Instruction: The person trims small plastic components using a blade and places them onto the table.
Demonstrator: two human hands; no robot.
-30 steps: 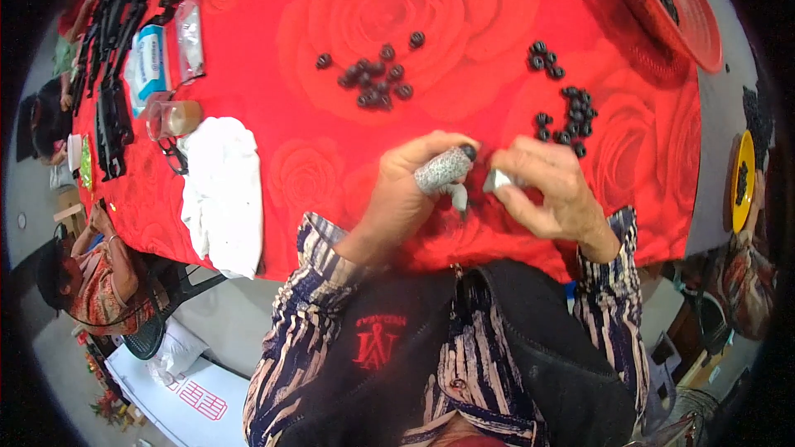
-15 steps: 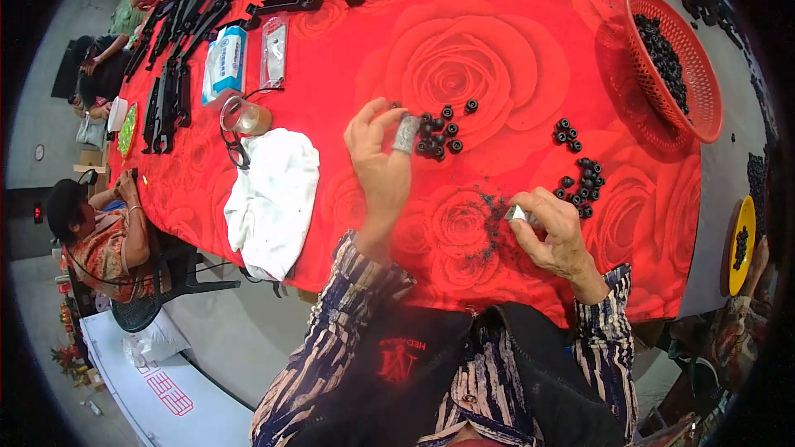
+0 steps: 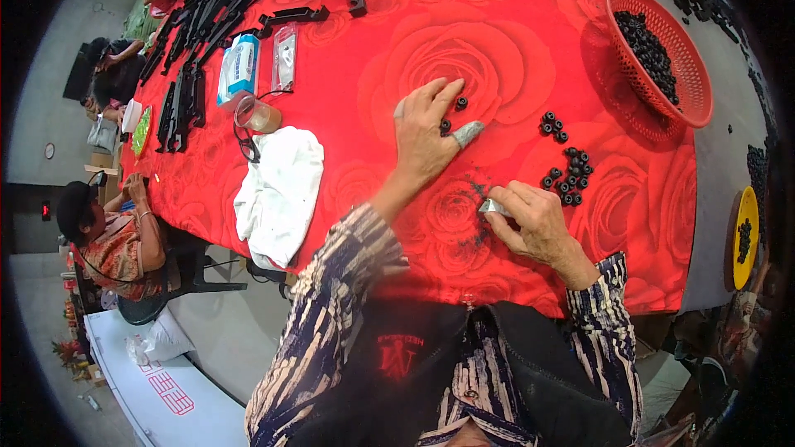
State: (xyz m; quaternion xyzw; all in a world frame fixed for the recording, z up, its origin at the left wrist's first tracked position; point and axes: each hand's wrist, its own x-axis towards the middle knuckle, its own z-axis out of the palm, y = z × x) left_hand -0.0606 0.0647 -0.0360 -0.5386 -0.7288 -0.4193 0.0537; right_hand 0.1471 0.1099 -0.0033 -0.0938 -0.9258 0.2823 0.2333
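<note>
Small black parts (image 3: 461, 103) by the left hand (image 3: 424, 146), a silvery piece (image 3: 493, 206) in the right hand (image 3: 534, 219).
The parts lie on the red tablecloth (image 3: 331, 108) beside loosely spread fingers; I cannot tell whether these grip any. The right hand pinches narrowly. Two black clusters (image 3: 573, 176) lie right, a red basket (image 3: 684, 48) far right.

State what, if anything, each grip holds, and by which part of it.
Right grip: a small silvery piece, held by its hidden end, the other end poking out. Left grip: cannot be told; its underside is hidden, beside black beads.
</note>
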